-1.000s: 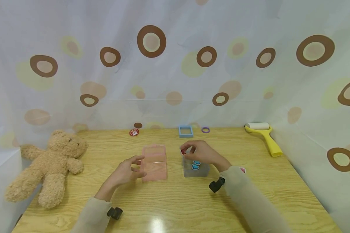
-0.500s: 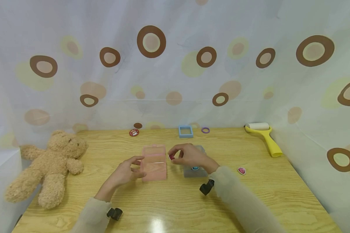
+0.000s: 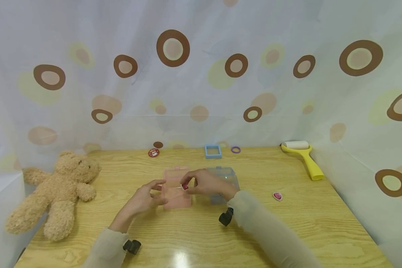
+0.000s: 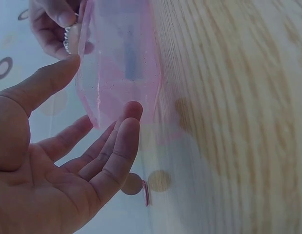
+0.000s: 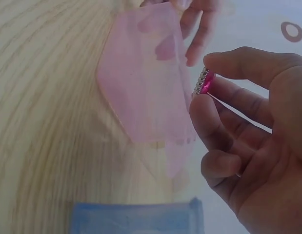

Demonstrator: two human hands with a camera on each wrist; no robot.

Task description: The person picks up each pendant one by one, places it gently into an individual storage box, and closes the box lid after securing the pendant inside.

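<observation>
My right hand [image 3: 206, 183] pinches a pink gem [image 5: 205, 85] with a silver beaded edge between thumb and fingertips. It holds the gem over the translucent pink box [image 3: 176, 203], whose lid stands raised at the back. At the left side of this box is my left hand [image 3: 143, 198], fingers spread and relaxed; they reach the box wall [image 4: 124, 63] in the left wrist view. To the right stands a translucent blue-grey box [image 3: 233, 181], lid also raised, partly covered by my right hand and wrist. What lies inside it is hidden in the head view.
Another pink gem [image 3: 277, 196] lies on the table at right. Farther back are a red round badge [image 3: 153, 152], a blue square frame [image 3: 213, 156] and a purple ring [image 3: 235, 150]. A teddy bear [image 3: 55, 190] lies left; a yellow-handled roller [image 3: 309, 163] lies right.
My right hand has carried the pink gem leftward from above the blue-grey box to above the pink box. The left hand has stayed in place.
</observation>
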